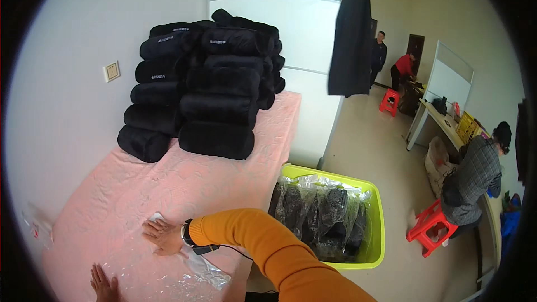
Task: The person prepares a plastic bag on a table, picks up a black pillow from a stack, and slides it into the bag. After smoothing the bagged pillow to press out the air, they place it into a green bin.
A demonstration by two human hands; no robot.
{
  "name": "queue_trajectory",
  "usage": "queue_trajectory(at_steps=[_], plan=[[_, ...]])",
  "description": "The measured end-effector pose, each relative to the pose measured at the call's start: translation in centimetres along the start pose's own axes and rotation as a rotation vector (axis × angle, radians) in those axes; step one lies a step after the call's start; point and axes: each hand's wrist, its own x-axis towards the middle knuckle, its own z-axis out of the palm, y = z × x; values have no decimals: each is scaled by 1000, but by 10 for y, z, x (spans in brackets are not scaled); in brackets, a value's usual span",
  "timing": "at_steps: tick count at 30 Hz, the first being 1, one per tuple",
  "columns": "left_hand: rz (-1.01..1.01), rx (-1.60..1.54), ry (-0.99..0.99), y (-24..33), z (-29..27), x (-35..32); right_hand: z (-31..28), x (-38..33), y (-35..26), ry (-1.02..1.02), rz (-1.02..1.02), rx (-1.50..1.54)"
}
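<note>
My right hand (162, 236) lies flat on the pink cloth-covered table (112, 201), fingers stretched out. Just beyond its fingertips is a small white piece (157, 217), partly covered by the hand. Clear plastic film (204, 274) spreads from beneath that hand toward the near edge of the table. At the lower left, my left hand (104, 285) rests by the film with its fingers extended; its wrist is cut off by the picture's edge. Neither hand grips anything that I can see. A dark device with a cable sits at my right wrist.
Black cylindrical cushions (218, 109) are piled at the table's far end. Right of the table stands a yellow-green bin (380, 229) holding bagged black items. Red stools (430, 226) and a long side table (436, 114) line the right, where several people are. A dark garment (349, 39) hangs from the partition.
</note>
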Motion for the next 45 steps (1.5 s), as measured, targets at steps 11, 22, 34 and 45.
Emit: queue_trajectory(at_steps=[11, 22, 34, 45], plan=[[-24, 103, -101, 25, -26, -10, 1, -1, 2, 33, -11, -5], [1, 113, -59, 13, -16, -3, 11, 8, 9, 77, -52, 24], [55, 79, -52, -35, -5, 3, -8, -8, 13, 50, -75, -5], [-185, 188, -19, -4, -23, -32, 8, -4, -11, 131, -95, -75]])
